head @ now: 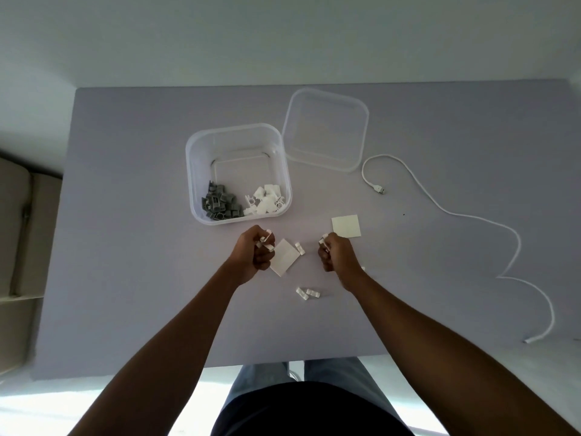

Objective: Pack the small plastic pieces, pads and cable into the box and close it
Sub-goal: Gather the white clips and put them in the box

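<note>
Both fists are closed round small white clips: left hand (256, 251) and right hand (334, 253), just above the tabletop (125, 247). The clear box (195, 171) already holds grey and white pieces. Lid (325, 129) sits beside it, two pads (345, 226) and the cable (471, 217) are still out. No readable writing on anything.

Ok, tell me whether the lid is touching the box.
Cannot tell. In the head view the lid's near-left edge meets the box's right rim, with no gap visible, but overlap from this angle could hide one.
</note>
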Demonstrator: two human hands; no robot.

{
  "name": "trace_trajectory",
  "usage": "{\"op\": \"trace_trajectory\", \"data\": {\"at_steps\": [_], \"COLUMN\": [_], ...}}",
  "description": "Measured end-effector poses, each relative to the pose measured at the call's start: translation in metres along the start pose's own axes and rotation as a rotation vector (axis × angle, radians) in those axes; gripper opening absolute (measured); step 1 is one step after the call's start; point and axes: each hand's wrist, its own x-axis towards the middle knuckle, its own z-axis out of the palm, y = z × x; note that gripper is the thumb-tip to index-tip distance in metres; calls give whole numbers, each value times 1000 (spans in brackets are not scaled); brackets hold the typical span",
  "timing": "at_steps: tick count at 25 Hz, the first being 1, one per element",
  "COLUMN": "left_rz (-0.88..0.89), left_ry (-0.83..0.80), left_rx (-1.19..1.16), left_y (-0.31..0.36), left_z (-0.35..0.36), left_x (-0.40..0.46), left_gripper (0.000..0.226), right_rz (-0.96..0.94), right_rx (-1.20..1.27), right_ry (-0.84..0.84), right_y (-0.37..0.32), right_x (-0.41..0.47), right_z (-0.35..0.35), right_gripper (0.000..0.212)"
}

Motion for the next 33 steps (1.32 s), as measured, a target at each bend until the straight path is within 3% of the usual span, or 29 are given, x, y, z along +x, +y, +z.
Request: {"op": "trace_trajectory", "data": {"at_steps": [2, 6, 9, 14, 20, 24, 27, 30, 33], "left_rz": [-34, -40, -17, 27, 87, 85, 69, 55, 46], "left_ry": [-115, -274, -290, -269, -352, -419, -418, -477, -518], "left_rx": [-113, -236, -270, -378, -303, -242, -199, -254, -366], "left_y": [2, 6, 9, 14, 32, 39, 42, 41, 41], "left_z": [5, 21, 38, 53, 55, 53, 55, 60, 72], "left_x": [-5, -12, -17, -23, -30, -34, -31, -26, -21], "left_gripper": [18, 15, 18, 23, 19, 30, 29, 42, 33], "right_rz": [119, 70, 36, -26, -131, -186, -140, -41, 4], "right_rx": [391, 615, 700, 590, 472, 461, 511, 487, 585], "right_ry": [-83, -261, -376, -444, -411, -371, -201, 19, 45], "right_y": [-9, -18, -21, -22, -44, -57, -56, -48, -34], "right_x": [-9, -31, -40, -50, -55, -54, -49, -44, -41], "right_z": [-3, -7, -15, -27, -29, -28, -32, -38, -56], "right_gripper": [30, 30, 18, 6, 18, 19, 33, 44, 37]}}
